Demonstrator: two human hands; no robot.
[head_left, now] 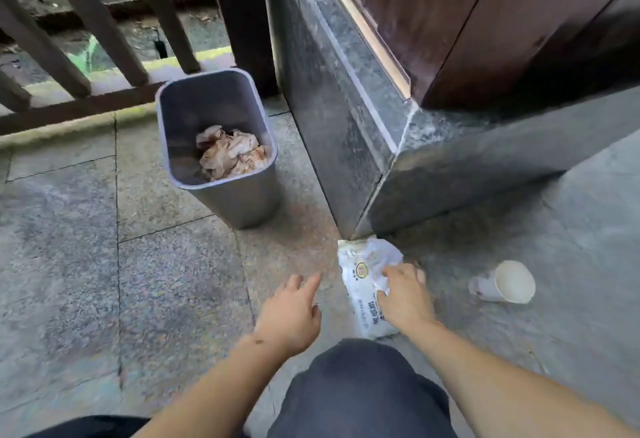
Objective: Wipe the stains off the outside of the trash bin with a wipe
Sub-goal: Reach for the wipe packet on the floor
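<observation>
- Grey plastic, the trash bin [221, 160] stood upright on the stone floor [86, 264] just beside the corner of a stone ledge [346, 125], with a wooden railing [86, 56] behind it and crumpled, stained paper [230, 153] lying inside.
- No wiping had begun, by my reading: neither hand was near the bin, and its near outer wall showed no wipe against it. Stains on that wall were too faint to make out.
- White and soft, the pack of wipes [363, 285] lay on the floor at the foot of the ledge, well apart from the bin and close in front of the person's knee [356, 378].
- The right hand [403, 295] rested on the pack, its fingers curled and pinching at a bit of white sheet [381, 257] near the pack's top, seemingly drawing a wipe out.
- The left hand [294, 313] hovered just beside the pack with its grip spread, fingers relaxed and holding nothing, perhaps about to steady the pack.
- A paper cup [505, 281] lay tipped on its side to the right, untouched.
- Left to do, as I judge it: free one wipe, carry it to the bin, and rub the outer walls all round.
</observation>
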